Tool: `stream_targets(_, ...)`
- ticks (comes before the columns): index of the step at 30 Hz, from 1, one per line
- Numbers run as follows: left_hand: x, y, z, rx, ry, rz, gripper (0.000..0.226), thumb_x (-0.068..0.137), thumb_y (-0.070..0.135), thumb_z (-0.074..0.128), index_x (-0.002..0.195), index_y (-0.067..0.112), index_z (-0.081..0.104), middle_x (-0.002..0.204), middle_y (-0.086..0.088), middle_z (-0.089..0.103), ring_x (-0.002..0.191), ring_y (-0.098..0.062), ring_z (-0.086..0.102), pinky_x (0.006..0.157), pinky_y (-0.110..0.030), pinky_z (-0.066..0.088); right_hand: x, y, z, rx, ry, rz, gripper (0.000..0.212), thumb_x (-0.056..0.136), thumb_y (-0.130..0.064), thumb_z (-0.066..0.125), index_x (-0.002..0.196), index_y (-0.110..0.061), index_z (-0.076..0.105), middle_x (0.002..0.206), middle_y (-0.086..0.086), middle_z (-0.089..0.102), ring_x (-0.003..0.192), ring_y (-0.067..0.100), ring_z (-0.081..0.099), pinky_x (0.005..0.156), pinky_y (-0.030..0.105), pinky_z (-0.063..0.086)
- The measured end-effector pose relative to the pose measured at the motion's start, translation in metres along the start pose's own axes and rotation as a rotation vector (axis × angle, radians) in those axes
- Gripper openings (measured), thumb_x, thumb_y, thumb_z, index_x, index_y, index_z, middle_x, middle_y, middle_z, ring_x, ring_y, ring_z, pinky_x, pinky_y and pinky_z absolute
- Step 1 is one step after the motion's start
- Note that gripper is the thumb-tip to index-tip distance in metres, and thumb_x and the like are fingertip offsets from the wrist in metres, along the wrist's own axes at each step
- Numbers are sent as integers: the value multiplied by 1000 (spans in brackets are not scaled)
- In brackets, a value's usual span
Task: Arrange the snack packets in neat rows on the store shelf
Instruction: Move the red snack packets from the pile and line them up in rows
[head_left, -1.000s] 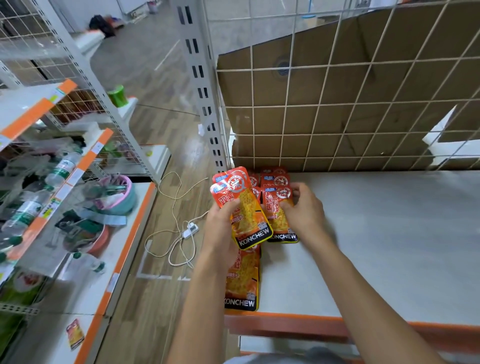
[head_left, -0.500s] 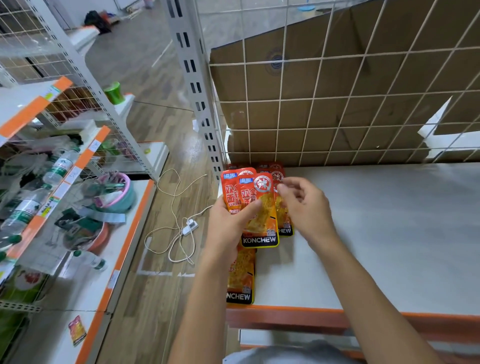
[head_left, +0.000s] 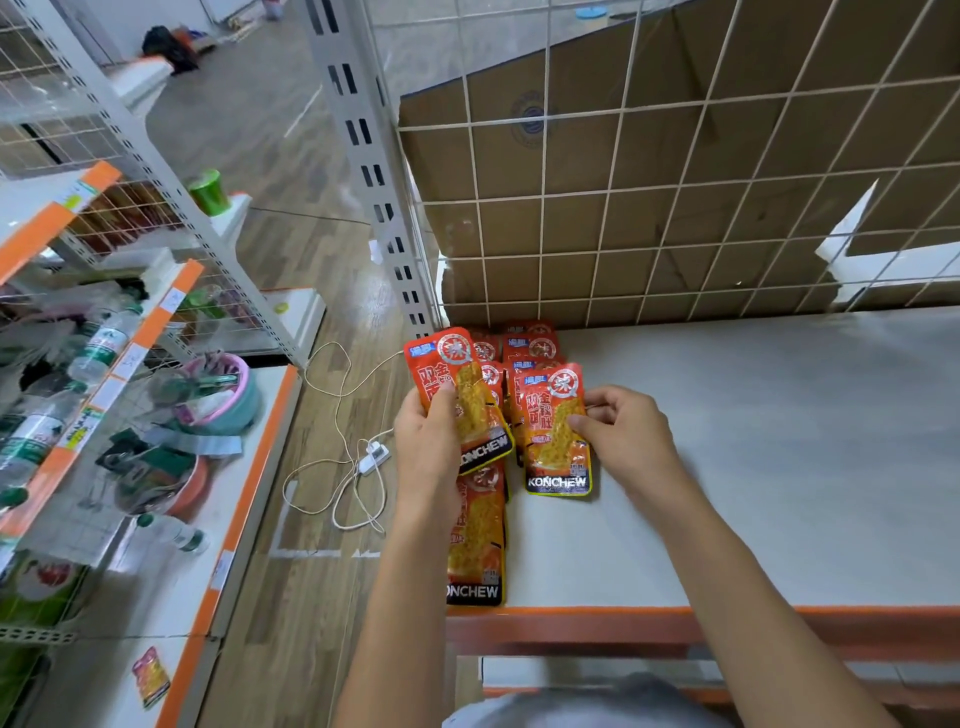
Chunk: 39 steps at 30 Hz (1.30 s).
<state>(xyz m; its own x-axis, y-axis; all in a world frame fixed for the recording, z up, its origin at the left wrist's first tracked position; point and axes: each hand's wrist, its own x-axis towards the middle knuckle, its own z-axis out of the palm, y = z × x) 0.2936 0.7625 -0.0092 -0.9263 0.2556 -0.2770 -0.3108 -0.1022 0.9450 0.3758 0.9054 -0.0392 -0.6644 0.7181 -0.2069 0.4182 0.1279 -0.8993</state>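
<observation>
My left hand (head_left: 426, 441) is gripping a snack packet (head_left: 462, 400); right hand (head_left: 623, 436) is pinching another packet (head_left: 556, 436) on the shelf (head_left: 753, 467).

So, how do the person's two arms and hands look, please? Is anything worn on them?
Both arms are bare up to the bottom edge of the picture: no sleeves show. The left hand and the right hand wear no gloves, and no ring, watch or bracelet is visible on the fingers or wrists. The fingernails look short and unpainted. A bit of grey clothing shows low between the arms.
</observation>
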Motion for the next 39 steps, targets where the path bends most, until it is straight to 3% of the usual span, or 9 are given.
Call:
stream_targets(9, -6, 1, -6, 80, -54, 142, 12, 95, 12, 57, 104, 8, 64, 96, -7, 72, 85, -17, 70, 76, -33, 58, -2, -6, 7, -273, 25, -100, 24, 81, -20, 69, 104, -15, 64, 73, -5, 62, 84, 21, 63, 75, 31, 48)
stream_targets(14, -9, 1, -3, 178, -96, 184, 11, 93, 14, 59, 97, 23, 62, 91, -1, 74, 86, -20, 71, 75, -36, 59, -5, -6, 7, -322, 76, -136, 30, 78, -22, 72, 106, -16, 63, 84, 0, 64, 83, 20, 61, 72, 28, 45)
stream_targets(17, -10, 2, -2, 234, -173, 196, 13, 95, 12, 57, 99, 23, 62, 93, 0, 74, 88, -18, 71, 77, -37, 58, -12, -12, 1, -129, 176, -196, 18, 84, -23, 66, 101, -17, 67, 86, -2, 66, 77, 13, 60, 70, 25, 45)
stream_targets(20, -13, 4, 2, 250, -347, 183, 15, 96, 8, 53, 102, 17, 62, 96, -2, 73, 89, -17, 70, 78, -34, 56, -22, -22, -6, 244, -55, -128, 19, 87, -20, 63, 105, -17, 65, 89, 0, 69, 79, 9, 65, 65, 21, 50)
stream_targets(22, -16, 3, 4, 324, -418, 197, 17, 95, 7, 55, 101, 20, 64, 94, 4, 73, 86, -9, 69, 75, -27, 55, -24, -20, -7, 288, -155, -99, 23, 85, -14, 65, 108, -11, 63, 94, 7, 70, 83, 14, 66, 66, 21, 51)
stream_targets(29, -13, -4, 0, 802, -6, 531, 22, 87, 16, 65, 109, 17, 66, 90, 6, 67, 82, -13, 63, 79, -35, 51, -34, 1, -8, 194, -138, 48, 10, 84, -6, 65, 83, -15, 63, 82, 9, 70, 75, 20, 68, 65, 32, 52)
stream_targets(32, -9, -14, -5, 922, 43, 629, 20, 85, 15, 65, 105, 15, 67, 96, 0, 68, 91, -23, 59, 80, -28, 40, -38, 7, -1, 55, -93, 40, 9, 81, -13, 70, 82, -19, 64, 75, 4, 70, 73, 20, 68, 73, 37, 55)
stream_targets(35, -10, -21, -7, 964, 75, 665, 18, 84, 13, 67, 102, 14, 68, 97, -1, 68, 92, -26, 57, 73, -17, 25, -40, 2, 4, -126, -37, -28, 10, 80, -18, 71, 83, -21, 62, 67, -4, 64, 69, 13, 62, 65, 26, 47)
stream_targets(39, -12, -27, -7, 960, 67, 669, 18, 82, 11, 68, 100, 13, 68, 97, -2, 68, 90, -27, 56, 72, -17, 25, -42, -1, 7, -285, 34, -70, 14, 80, -24, 71, 90, -19, 63, 66, -11, 58, 74, 14, 58, 66, 25, 40)
